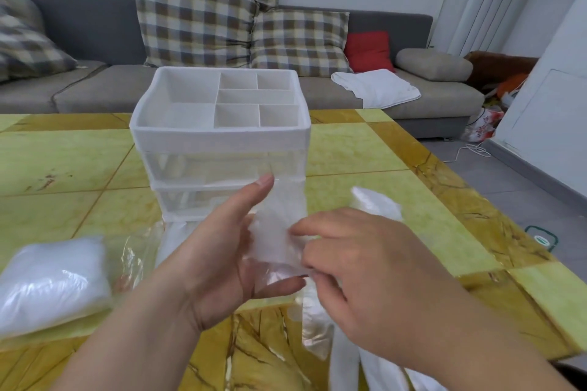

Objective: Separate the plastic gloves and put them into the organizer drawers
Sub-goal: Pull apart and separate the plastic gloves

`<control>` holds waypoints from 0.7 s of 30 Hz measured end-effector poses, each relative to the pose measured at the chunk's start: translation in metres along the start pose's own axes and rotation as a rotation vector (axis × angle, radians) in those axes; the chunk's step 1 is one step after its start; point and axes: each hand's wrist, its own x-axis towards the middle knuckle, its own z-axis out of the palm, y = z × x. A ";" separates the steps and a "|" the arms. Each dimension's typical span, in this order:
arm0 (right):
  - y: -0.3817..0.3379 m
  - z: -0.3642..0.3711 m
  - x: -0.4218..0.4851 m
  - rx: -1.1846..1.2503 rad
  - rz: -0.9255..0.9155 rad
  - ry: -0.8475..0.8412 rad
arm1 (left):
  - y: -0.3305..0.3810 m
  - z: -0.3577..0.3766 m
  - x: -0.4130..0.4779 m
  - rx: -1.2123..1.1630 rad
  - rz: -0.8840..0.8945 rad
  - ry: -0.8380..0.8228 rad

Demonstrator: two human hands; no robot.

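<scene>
Far left: bagged stack of gloves lay on the table. Left hand held one clear glove, thumb clamped under it and fingers behind, just before the organizer, whose drawers looked closed. Right hand pinched the glove's edge. Step judged: peeling one glove free. Next: free a hand and open a drawer.
</scene>
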 end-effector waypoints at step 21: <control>0.052 -0.004 0.004 0.996 0.365 0.191 | 0.024 -0.031 -0.033 0.509 0.485 -0.123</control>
